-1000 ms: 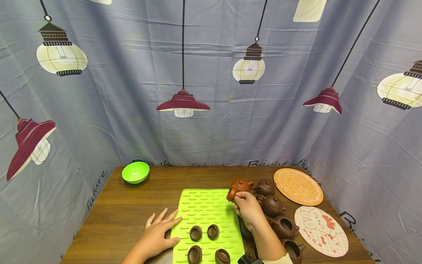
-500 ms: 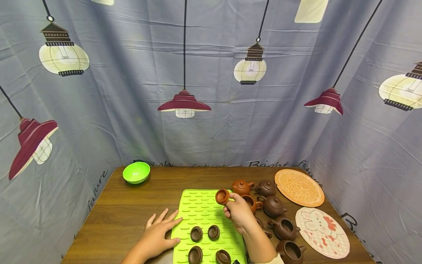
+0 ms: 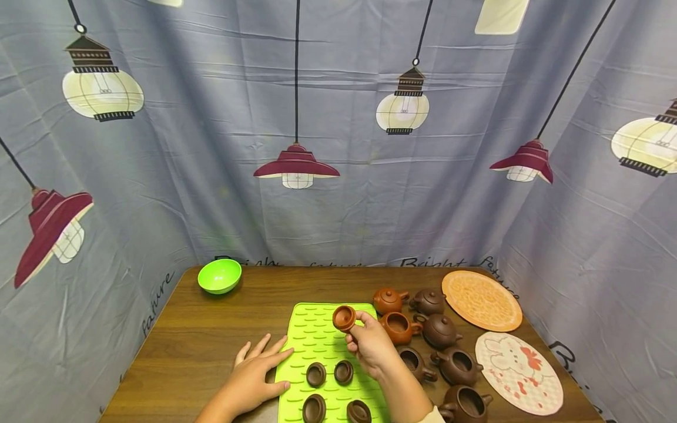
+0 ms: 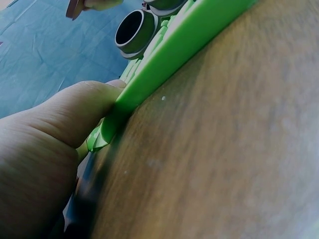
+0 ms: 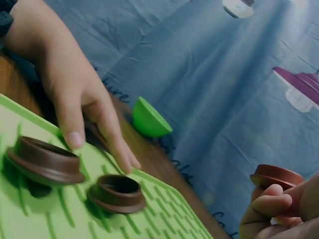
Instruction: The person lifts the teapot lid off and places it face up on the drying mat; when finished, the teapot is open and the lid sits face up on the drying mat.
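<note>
My right hand (image 3: 374,351) pinches a small reddish-brown teapot lid (image 3: 344,318), held underside up above the lime-green mat (image 3: 312,329). In the right wrist view, thumb and curled fingers grip the same lid (image 5: 279,174). My left hand (image 3: 255,379) lies with spread fingers over the mat's left edge. Its thumb (image 4: 84,107) touches the green rim in the left wrist view. Several dark brown lids, one (image 3: 316,374) among them, lie upside down on the near half of the mat. A lidless reddish teapot (image 3: 399,328) stands just right of the right hand.
Right of the mat cluster several dark brown teapots, some lidded (image 3: 440,331), some lidless (image 3: 458,365), plus a lidded reddish teapot (image 3: 388,300). Beyond them lie an orange round placemat (image 3: 481,301) and a rabbit-print one (image 3: 518,373). A green bowl (image 3: 219,277) sits back left.
My right hand has lifted the reddish lid away from the lidless reddish teapot and carried it left over the mat, turned with its hollow side up. The left hand has stayed put.
</note>
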Motion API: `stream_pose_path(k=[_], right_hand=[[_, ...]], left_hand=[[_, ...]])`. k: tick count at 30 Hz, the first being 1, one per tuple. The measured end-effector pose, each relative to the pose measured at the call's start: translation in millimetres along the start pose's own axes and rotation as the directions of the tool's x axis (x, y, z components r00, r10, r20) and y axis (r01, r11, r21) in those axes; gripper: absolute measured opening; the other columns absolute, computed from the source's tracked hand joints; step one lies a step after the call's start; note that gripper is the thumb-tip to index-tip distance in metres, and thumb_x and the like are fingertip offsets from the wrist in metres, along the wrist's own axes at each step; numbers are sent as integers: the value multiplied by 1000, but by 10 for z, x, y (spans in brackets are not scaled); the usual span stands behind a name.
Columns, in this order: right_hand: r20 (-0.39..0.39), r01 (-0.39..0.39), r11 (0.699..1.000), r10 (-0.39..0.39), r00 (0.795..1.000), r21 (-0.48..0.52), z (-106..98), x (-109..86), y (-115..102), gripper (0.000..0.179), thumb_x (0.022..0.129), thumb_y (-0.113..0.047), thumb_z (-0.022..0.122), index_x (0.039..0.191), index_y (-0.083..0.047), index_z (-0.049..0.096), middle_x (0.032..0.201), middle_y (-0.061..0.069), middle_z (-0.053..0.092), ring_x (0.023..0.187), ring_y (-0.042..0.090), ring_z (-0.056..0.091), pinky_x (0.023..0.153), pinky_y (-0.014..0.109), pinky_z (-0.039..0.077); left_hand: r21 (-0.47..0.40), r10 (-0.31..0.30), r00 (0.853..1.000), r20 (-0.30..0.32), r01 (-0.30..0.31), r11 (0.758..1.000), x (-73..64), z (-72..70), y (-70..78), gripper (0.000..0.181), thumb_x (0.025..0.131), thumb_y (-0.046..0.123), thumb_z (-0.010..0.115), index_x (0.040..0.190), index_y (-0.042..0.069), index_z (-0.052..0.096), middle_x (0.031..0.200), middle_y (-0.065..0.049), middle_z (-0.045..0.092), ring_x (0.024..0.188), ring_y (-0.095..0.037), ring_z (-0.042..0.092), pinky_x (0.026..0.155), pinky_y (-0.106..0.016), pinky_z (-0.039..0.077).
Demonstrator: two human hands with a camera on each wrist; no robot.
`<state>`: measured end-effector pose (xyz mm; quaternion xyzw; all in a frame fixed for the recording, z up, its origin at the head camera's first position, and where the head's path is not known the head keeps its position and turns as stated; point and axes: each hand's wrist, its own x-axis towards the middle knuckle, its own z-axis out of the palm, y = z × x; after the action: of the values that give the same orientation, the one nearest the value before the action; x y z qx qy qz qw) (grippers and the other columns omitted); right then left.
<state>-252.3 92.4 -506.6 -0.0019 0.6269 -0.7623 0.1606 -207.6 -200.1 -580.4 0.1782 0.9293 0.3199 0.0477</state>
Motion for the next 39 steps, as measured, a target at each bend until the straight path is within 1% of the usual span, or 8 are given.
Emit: stream_pose_path(k=[7,12,15,19,25,28,36,39], right_hand=[[-5,-36,999,36,999,-20,206,30,149,26,109,-8,52,135,-1,53,100,10,63,64,4,48,52,14,42],[-11,-23,995,22,1000,-94,315,97,247,26,108,-7,51,134,-1,55,100,15,67,60,5,48,51,15,41],[-5,-17,987,17,1000,-157,363,129,304,23,107,-6,53,129,0,57,98,16,69,61,7,50,53,18,42],[-26,-13,972,7,1000,-237,391,146,356,18,106,-4,54,123,0,59,97,16,67,63,11,52,57,22,46],[-25,-9,944,0,1000,-328,418,195,370,16,106,-3,55,120,-2,62,98,15,66,67,14,58,58,24,51],[-32,-24,929,13,999,-369,442,204,372,13,106,-3,56,117,-3,63,94,14,66,66,14,59,57,23,50],[-52,-60,912,42,998,-405,492,186,380,7,106,-3,57,110,-4,62,91,14,67,64,12,58,52,18,44],[-56,-58,908,37,998,-416,496,194,376,5,105,-4,60,108,-4,63,90,14,68,62,12,59,53,20,47]], left_hand=[[19,4,1000,-10,-3,1000,-5,2,1,71,91,60,74,154,31,56,169,1,37,159,-45,23,116,-75,0],[34,3,1000,-28,-2,999,2,-2,8,70,91,59,74,153,32,57,168,2,39,158,-44,24,116,-74,1],[25,-2,1000,-19,2,1000,-1,-5,13,70,91,59,74,153,32,57,169,1,38,158,-44,23,116,-74,0],[13,3,1000,-2,-2,1000,5,-1,16,70,91,60,74,153,33,56,169,1,38,159,-45,22,116,-75,0],[32,5,1000,-11,-5,999,16,6,-6,71,91,61,73,153,34,56,169,2,38,159,-44,23,116,-74,1],[26,8,1000,-11,-8,1000,20,2,-10,70,91,61,73,153,34,56,169,2,38,159,-44,23,116,-74,0],[33,5,1000,-15,-4,999,5,13,-11,71,90,61,74,153,33,57,169,2,38,158,-45,23,116,-75,1],[36,5,1000,-18,-5,999,8,15,-11,71,90,61,74,153,33,57,169,3,38,158,-44,24,116,-75,1]])
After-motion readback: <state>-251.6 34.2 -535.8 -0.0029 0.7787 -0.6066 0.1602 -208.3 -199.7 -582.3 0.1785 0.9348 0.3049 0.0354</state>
